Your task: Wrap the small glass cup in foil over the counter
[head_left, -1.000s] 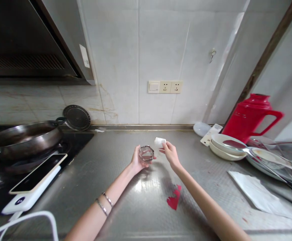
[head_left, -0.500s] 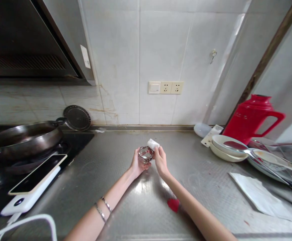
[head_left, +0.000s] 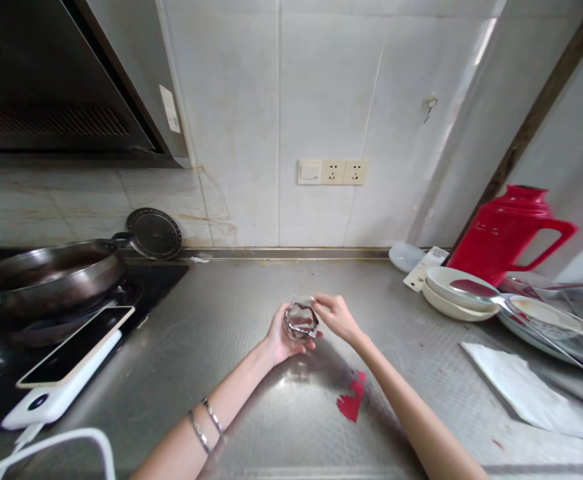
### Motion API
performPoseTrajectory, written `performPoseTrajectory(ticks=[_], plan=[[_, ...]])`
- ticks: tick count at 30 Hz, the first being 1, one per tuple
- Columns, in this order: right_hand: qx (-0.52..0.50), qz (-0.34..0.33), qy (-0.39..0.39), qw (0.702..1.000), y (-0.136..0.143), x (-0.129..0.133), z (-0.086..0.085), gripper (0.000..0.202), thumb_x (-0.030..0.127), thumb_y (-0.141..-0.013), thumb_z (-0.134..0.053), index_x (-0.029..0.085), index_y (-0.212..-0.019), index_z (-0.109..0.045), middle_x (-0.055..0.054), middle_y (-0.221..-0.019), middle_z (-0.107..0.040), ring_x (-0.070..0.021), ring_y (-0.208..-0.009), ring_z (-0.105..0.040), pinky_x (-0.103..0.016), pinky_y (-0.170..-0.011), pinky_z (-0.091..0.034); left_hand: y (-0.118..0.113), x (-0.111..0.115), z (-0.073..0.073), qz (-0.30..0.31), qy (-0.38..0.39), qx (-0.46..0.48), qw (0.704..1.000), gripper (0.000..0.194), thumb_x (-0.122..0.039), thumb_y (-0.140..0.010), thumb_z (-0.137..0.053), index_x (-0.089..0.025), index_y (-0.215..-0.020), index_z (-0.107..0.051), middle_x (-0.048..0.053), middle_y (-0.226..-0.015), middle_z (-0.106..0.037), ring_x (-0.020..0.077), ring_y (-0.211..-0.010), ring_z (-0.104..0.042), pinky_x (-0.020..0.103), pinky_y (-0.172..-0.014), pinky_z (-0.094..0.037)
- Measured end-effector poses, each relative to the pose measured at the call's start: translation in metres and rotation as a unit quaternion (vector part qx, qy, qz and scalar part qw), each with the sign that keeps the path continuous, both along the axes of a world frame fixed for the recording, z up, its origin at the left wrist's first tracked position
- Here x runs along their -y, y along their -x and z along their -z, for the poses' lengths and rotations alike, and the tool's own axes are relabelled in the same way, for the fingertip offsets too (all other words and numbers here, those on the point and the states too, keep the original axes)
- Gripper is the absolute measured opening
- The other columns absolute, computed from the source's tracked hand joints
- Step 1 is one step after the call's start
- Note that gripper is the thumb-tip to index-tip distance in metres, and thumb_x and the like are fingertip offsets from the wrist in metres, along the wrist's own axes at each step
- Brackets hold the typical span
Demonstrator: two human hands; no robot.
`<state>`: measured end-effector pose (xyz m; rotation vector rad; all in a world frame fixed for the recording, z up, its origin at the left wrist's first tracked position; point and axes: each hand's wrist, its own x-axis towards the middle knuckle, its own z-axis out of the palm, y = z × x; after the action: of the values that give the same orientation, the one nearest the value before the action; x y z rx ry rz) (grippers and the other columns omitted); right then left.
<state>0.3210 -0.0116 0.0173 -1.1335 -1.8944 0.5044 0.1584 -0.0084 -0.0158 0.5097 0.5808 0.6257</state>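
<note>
Bracelets (head_left: 205, 423) on my left wrist, red scrap (head_left: 351, 400) on the steel counter (head_left: 251, 413), my left hand (head_left: 280, 335) cupped around a faceted glass cup (head_left: 300, 321) above the counter, my right hand (head_left: 338, 316) pinching its rim, red thermos (head_left: 509, 230) far right.

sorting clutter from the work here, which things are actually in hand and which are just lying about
In hand:
- small faceted glass, held in the left hand
- right hand, fingertips at the glass rim

Lying about:
- red thermos jug
- stacked white bowls
- paper sheet
- red scrap
- phone on power bank
- pan
</note>
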Motion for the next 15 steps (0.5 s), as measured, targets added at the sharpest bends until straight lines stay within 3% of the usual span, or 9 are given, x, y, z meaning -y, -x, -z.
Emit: performPoseTrajectory(ticks=[4,8,12,15], plan=[[0.005,-0.052,0.017,0.998,0.007,0.006,-0.001,0.033,0.035,-0.089,-0.045,0.014,-0.077,-0.067,0.0,-0.065,-0.062,-0.0112,-0.06,-0.054,-0.02,-0.057,-0.038,-0.003,0.004,0.001,0.049,0.0,-0.02,0.999,0.071,-0.069,-0.079,-0.03,-0.007,-0.081,-0.064,0.023,-0.076,-0.069,0.0253,-0.043,-0.062,0.025,-0.03,-0.034],[0.009,-0.083,-0.003,0.996,0.009,0.011,-0.005,0.037,0.039,-0.092,-0.044,0.015,-0.084,-0.07,-0.002,-0.071,-0.069,-0.0135,-0.065,-0.061,-0.021,-0.06,-0.044,-0.005,0.008,0.0,0.055,-0.008,-0.032,0.998,0.075,-0.07,-0.08,-0.024,-0.007,-0.079,-0.064,0.022,-0.073,-0.069,0.024,-0.041,-0.061,0.023,-0.027,-0.029],[0.031,-0.144,-0.027,0.989,0.01,0.017,-0.01,0.031,0.034,-0.093,-0.044,0.019,-0.102,-0.069,-0.005,-0.099,-0.072,-0.0186,-0.088,-0.068,-0.028,-0.077,-0.051,-0.005,0.011,-0.003,0.044,-0.014,-0.042,0.998,0.072,-0.068,-0.082,-0.026,-0.008,-0.077,-0.065,0.019,-0.066,-0.068,0.0222,-0.037,-0.059,0.021,-0.025,-0.024],[0.059,-0.191,-0.083,0.976,0.011,0.019,-0.01,0.028,0.027,-0.093,-0.045,0.02,-0.111,-0.065,-0.007,-0.113,-0.068,-0.0198,-0.106,-0.063,-0.034,-0.094,-0.049,-0.006,0.012,-0.005,0.034,-0.015,-0.045,0.998,0.068,-0.066,-0.082,-0.03,-0.009,-0.071,-0.064,0.016,-0.059,-0.066,0.0205,-0.034,-0.056,0.02,-0.025,-0.019]])
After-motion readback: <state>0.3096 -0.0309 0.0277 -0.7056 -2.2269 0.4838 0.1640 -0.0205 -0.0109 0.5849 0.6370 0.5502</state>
